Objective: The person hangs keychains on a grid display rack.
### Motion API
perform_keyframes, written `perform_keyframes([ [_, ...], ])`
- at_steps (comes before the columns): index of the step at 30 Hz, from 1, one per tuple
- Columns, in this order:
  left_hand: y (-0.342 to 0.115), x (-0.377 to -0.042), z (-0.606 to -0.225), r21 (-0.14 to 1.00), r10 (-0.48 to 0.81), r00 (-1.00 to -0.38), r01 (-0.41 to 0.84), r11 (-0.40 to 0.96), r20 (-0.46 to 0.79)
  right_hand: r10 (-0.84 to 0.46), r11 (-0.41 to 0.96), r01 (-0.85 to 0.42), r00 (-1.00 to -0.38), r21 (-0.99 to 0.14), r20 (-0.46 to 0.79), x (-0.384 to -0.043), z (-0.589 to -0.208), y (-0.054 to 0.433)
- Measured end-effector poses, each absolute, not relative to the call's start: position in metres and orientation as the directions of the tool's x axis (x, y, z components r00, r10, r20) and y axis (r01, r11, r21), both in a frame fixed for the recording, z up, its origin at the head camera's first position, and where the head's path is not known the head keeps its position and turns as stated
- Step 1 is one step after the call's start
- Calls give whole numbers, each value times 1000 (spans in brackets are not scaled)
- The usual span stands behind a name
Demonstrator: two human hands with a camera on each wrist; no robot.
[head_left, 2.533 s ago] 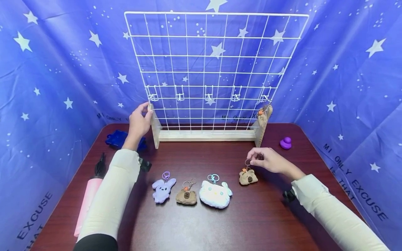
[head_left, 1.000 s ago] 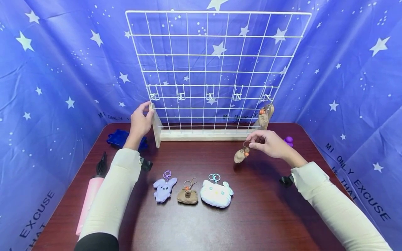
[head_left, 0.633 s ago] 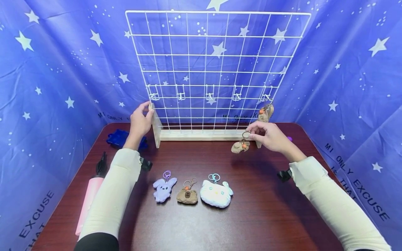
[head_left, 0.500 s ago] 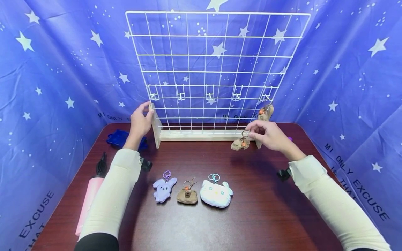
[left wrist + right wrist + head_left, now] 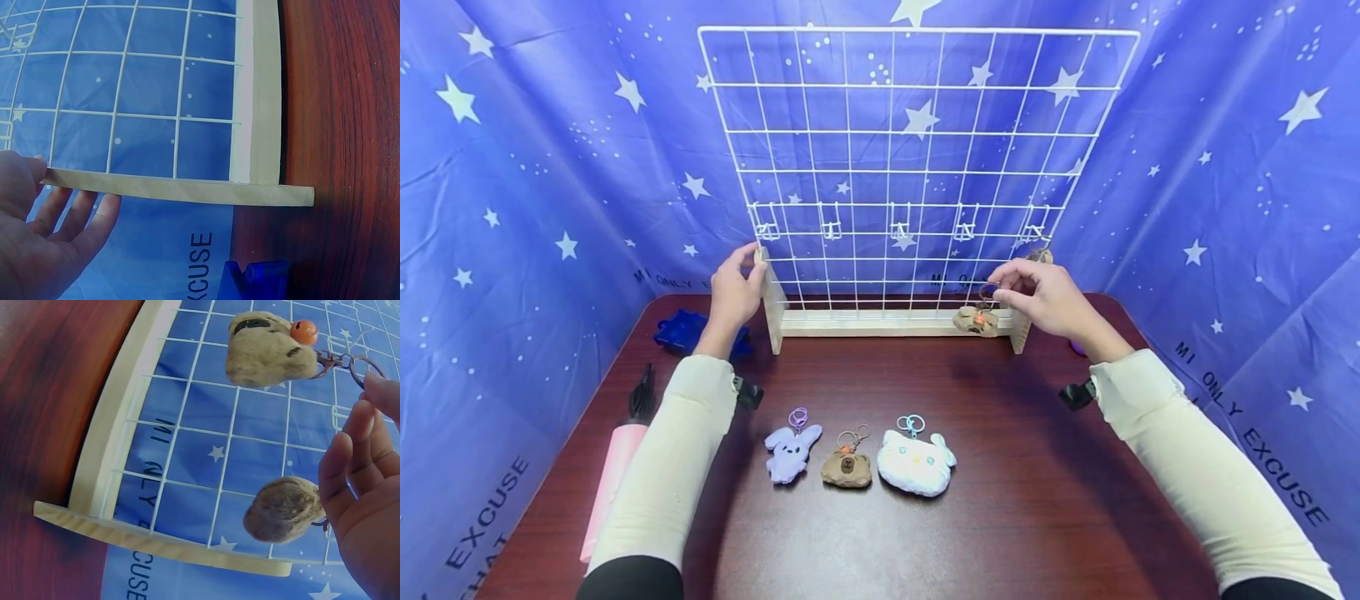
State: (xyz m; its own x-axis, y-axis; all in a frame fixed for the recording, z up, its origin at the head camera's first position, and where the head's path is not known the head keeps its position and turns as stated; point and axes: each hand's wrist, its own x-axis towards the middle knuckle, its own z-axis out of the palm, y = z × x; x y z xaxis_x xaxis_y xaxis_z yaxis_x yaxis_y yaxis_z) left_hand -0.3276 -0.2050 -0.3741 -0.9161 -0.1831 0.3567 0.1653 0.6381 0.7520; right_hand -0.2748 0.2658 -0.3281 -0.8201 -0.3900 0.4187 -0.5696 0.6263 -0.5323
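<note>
In the head view, my left hand grips the top of the left wooden upright of a white wire grid rack. The left wrist view has the thumb on one side of that wood and the fingers on the other. My right hand pinches the metal ring of a brown plush capybara keychain with an orange bead. It hangs tilted before the grid's lower right, below the hooks. A second brown plush keychain hangs at the rack's right end, mostly hidden by my hand in the head view.
A lilac bunny keychain, a brown capybara keychain and a white cat keychain lie in front. A blue plastic object and a pink cylinder are at left. A purple toy peeks out behind the right wrist.
My right hand has lifted the brown capybara keychain off the table and carried it up and forward to the grid's lower right. The left hand has stayed on the upright.
</note>
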Motion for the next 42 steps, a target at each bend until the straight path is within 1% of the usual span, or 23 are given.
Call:
perform_keyframes([
  [4,-204,-327,-374,752,-184,-916,164,638,356,-369,625,-573,-815,-530,446,-277,-321,263],
  [12,-203,-327,-374,749,-190,-914,160,643,358,-322,623,-539,-837,-568,442,-283,-310,256],
  [19,-204,-327,-373,759,-195,-918,151,634,345,-296,671,-504,-854,-544,428,-292,-300,248],
  [26,-204,-328,-373,744,-186,-916,157,650,356,-285,687,-506,-848,-522,447,-297,-289,241],
  [32,-205,-327,-373,751,-188,-919,153,642,347,-261,719,-464,-870,-517,418,-300,-284,233],
  [37,-204,-327,-373,754,-188,-917,158,638,351,-222,725,-444,-875,-526,431,-304,-282,226],
  [42,-205,-328,-372,752,-185,-916,164,639,357,-196,733,-415,-888,-539,416,-307,-284,222],
])
